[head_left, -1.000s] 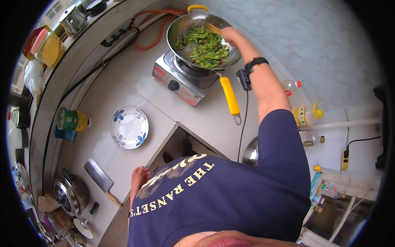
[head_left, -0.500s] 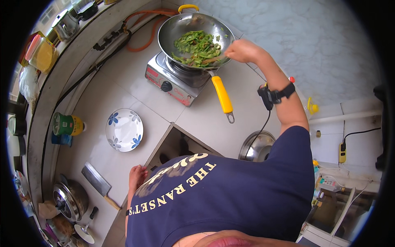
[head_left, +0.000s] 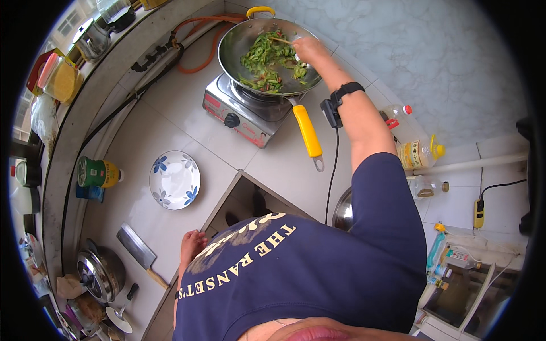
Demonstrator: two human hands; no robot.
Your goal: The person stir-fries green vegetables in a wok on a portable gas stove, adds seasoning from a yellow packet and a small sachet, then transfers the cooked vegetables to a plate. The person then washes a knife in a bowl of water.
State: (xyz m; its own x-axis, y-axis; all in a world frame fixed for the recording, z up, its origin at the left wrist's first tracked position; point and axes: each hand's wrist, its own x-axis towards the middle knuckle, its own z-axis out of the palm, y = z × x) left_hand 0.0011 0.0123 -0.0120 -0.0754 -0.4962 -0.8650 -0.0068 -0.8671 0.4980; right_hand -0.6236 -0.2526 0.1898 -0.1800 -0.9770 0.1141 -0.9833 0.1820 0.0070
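Over the far side of a steel wok (head_left: 228, 54), my right hand (head_left: 310, 50) is closed round a thin wooden utensil (head_left: 281, 40). Its tip reaches into the sliced green vegetables (head_left: 263, 57), which have a few reddish bits among them; I cannot make out the utensil's exact kind. The wok sits on a portable gas stove (head_left: 242, 113), its yellow handle (head_left: 307, 131) pointing toward me and untouched. Low beside my shirt, near the counter's edge, my left hand (head_left: 193, 244) has its fingers curled in, with nothing visible in them.
A flowered white plate (head_left: 175, 180) lies on the counter left of centre. Nearer are a cleaver (head_left: 136, 245), a lidded pot (head_left: 102, 271) and a spatula (head_left: 119, 318). An orange hose (head_left: 213, 42) runs behind the stove. Oil bottles (head_left: 415, 153) and a steel bowl (head_left: 343, 210) stand right.
My right hand has moved left and farther away over the wok, taking the utensil from the near right side to the far side. The vegetables have shifted. My left hand has barely moved.
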